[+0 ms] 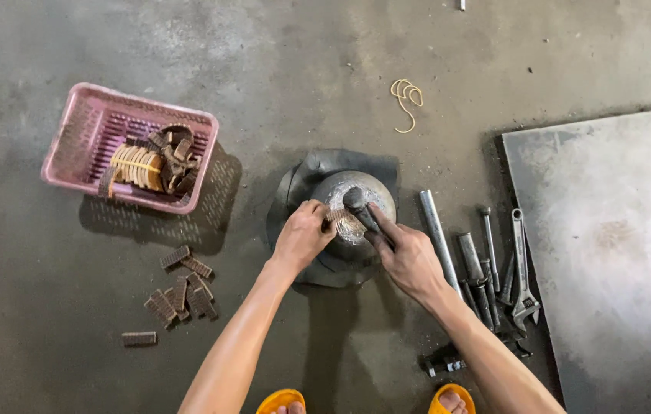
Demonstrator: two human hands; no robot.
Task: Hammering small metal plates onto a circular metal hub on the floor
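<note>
Hands meet over round metal block (367, 192): left hand (302, 234) pinches small ridged piece (344, 222), right hand (409, 257) grips hammer (360, 207) angled up-left onto it.

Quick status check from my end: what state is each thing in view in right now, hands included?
Left hand: pinching a small ridged piece on the round metal block.
Right hand: gripping a hammer, head on the block.
Pink basket: upright, partly filled with ridged pieces.
Loose ridged pieces: scattered on the floor.
Adjustable wrench: lying flat among other tools.
Rubber bands: lying loose.
</note>
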